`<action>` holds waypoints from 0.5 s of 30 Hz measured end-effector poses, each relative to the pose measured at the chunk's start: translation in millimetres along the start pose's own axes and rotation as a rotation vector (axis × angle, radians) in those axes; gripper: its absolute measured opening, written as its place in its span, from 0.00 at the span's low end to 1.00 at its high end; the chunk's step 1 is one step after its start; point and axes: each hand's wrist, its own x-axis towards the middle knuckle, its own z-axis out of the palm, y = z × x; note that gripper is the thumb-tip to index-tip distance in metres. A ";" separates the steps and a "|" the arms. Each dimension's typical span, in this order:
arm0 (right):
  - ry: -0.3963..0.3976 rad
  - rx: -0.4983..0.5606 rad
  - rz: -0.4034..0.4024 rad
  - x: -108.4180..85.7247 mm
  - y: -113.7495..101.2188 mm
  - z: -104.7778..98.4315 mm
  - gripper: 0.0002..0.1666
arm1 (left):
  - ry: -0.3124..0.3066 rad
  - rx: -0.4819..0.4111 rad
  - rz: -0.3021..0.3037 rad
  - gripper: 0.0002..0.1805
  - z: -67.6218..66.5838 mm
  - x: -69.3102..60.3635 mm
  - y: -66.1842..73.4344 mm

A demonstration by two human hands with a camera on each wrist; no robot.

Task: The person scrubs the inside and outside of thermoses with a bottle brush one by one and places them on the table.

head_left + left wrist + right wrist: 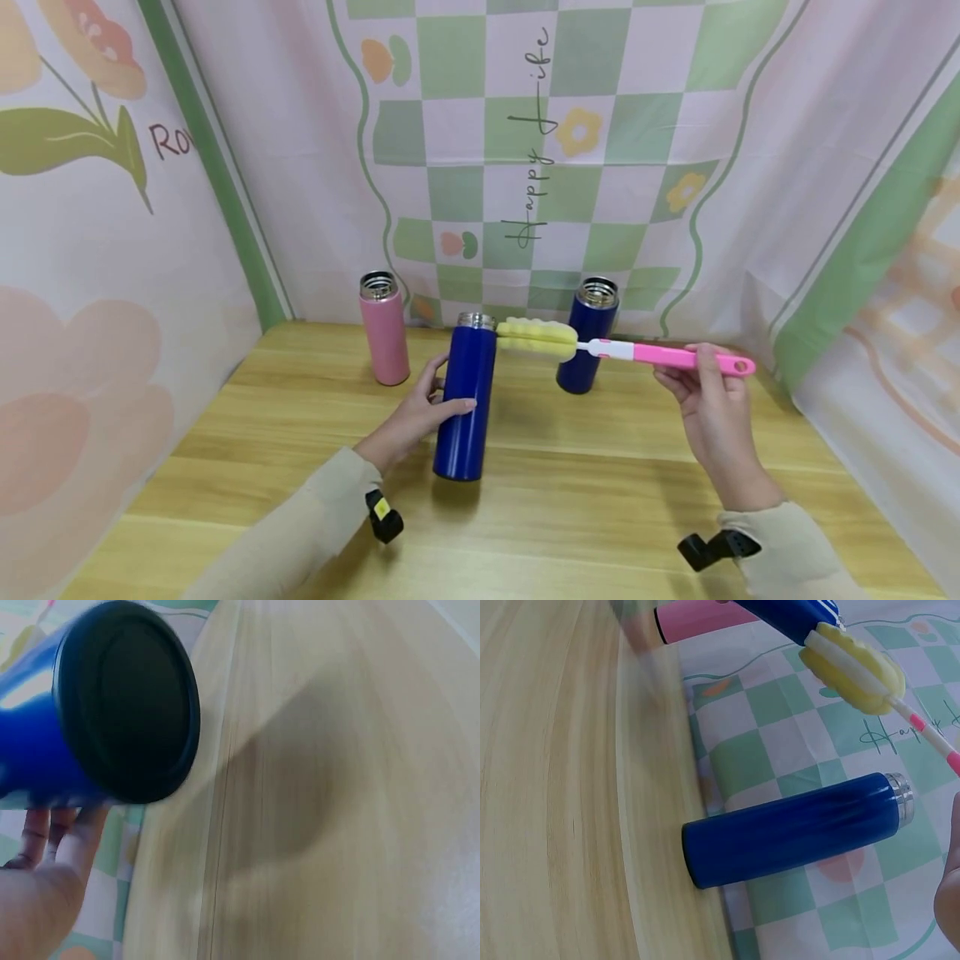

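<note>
In the head view my left hand (pixel 420 414) grips a dark blue bottle (pixel 467 417) round its middle. The bottle leans slightly, its silver threaded mouth uncovered. Its black base (pixel 131 705) shows above the tabletop in the left wrist view, with a shadow beneath. My right hand (pixel 718 417) holds a bottle brush by its pink handle (pixel 667 357), level in the air. The brush's yellow sponge head (pixel 540 337) points left, its tip beside the bottle's mouth; whether they touch I cannot tell. In the right wrist view the sponge (pixel 862 675) lies outside the bottle.
A pink bottle (pixel 386 337) without a lid stands at the back left of the wooden table (pixel 570 500). Another lidless blue bottle (pixel 581 367) stands at the back right, behind the brush. A checkered curtain (pixel 517 133) hangs along the table's back edge.
</note>
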 end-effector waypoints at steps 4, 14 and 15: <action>0.004 0.006 0.012 -0.2 -0.7 1.1 0.13 | -0.007 0.000 0.018 0.51 -2.2 -0.1 1.6; -0.001 -0.015 0.074 -3.1 1.9 5.8 0.13 | 0.016 -0.089 0.023 0.49 -6.5 1.3 4.0; -0.007 -0.021 0.082 -3.6 2.1 5.8 0.14 | 0.023 -0.096 0.025 0.48 -6.6 0.6 4.5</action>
